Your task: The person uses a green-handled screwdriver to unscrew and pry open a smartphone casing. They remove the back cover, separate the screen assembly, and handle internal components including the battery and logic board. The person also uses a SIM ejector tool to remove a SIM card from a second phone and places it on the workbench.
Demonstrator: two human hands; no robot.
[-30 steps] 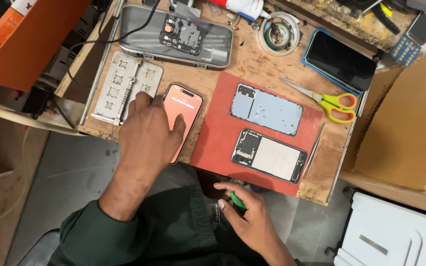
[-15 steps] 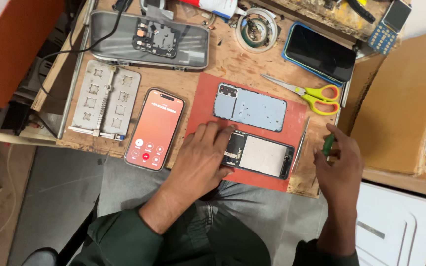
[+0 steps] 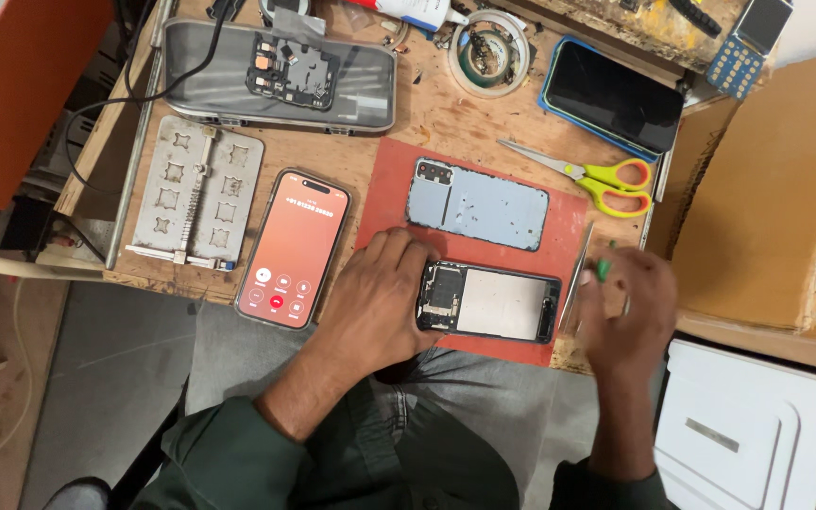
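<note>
Landmark: red mat [image 3: 384, 212], flat on the wooden bench [image 3: 446, 109]; every place below is told from it.
Open phone: the open phone [image 3: 498, 302] lies flat on the near edge of the mat, long side across, insides up.
Its look: dark frame, a pale plate filling the middle, a cluster of small parts at its left end; no back cover on it.
Left hand: the left hand [image 3: 375, 302] lies palm down at the mat's near-left part, fingertips on the phone's left end; fingers spread and pressing, not curled round anything, likely to keep the phone from sliding.
Right hand: the right hand [image 3: 627, 316] is just off the mat's right edge, blurred, fingers pinched together on a small green tool [image 3: 603, 268]; the tip points up and away from the phone.
Tweezers: tweezers [image 3: 575, 279] lie along the mat's right edge, just beside the right hand.
Back cover: a pale blue cover [image 3: 479, 203] lies on the far half of the mat, apart from the phone, inner face up.
Lit phone: a phone with an orange screen [image 3: 293, 247] lies just left of the mat, face up.
Scissors: yellow-handled scissors [image 3: 587, 175] lie at the mat's far-right corner, near to hand.
Jig: a grey metal jig [image 3: 195, 198] sits well left of the mat.
</note>
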